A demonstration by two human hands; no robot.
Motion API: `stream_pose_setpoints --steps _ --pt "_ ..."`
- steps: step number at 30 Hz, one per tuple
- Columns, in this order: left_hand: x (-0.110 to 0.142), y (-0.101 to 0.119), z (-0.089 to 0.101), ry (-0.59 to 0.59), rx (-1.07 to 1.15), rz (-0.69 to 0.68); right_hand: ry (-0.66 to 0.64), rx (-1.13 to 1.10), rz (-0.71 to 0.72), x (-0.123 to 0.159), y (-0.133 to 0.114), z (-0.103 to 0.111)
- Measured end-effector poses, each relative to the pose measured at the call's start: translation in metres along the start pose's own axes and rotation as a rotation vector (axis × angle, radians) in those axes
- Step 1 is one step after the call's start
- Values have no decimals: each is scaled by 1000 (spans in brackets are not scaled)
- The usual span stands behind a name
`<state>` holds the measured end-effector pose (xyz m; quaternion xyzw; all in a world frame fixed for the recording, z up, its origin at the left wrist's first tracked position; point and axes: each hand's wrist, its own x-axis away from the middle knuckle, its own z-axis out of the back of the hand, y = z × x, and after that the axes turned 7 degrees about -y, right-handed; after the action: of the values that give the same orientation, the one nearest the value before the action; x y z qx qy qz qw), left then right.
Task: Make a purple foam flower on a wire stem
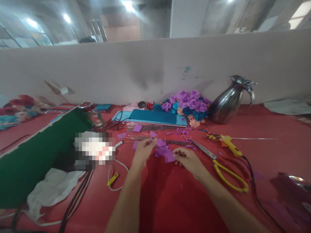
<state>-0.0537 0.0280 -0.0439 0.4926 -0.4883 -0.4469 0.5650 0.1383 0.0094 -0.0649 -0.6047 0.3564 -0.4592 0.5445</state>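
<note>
My left hand [143, 151] is closed in a pinch over the red table, and a small bit of purple shows at its fingertips. What it holds is too small to make out for certain. With fingers bent together, my right hand [186, 158] pinches the edge of a purple paper piece [169, 156]. Between the two hands lies a loose heap of purple paper pieces [160, 147]. Thin wires [173, 141] run along the table just behind them. To the right of my right hand rest large scissors [218, 165] with yellow and red handles, blades parted.
A yellow glue gun [229, 145] with a black cord lies right. Behind are purple paper roses [191, 100], blue sheets [153, 116], glasses [119, 119] and a steel jug [227, 102]. At left stand a green board [43, 155], crumpled white paper [52, 187] and a jar [96, 118].
</note>
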Motion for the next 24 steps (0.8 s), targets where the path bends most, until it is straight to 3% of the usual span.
stream_pose_setpoints --steps 6,11,17,24 --pt "3 2 -2 -148 -28 7 92 -447 -42 -1 -10 8" --pt "11 7 -22 -212 128 52 128 -763 -89 -1 -14 8" --pt "23 8 -47 -266 322 31 164 -760 -94 -1 -12 -3" --pt "24 7 -45 -258 290 140 298 -563 -4 -1 -12 -5"
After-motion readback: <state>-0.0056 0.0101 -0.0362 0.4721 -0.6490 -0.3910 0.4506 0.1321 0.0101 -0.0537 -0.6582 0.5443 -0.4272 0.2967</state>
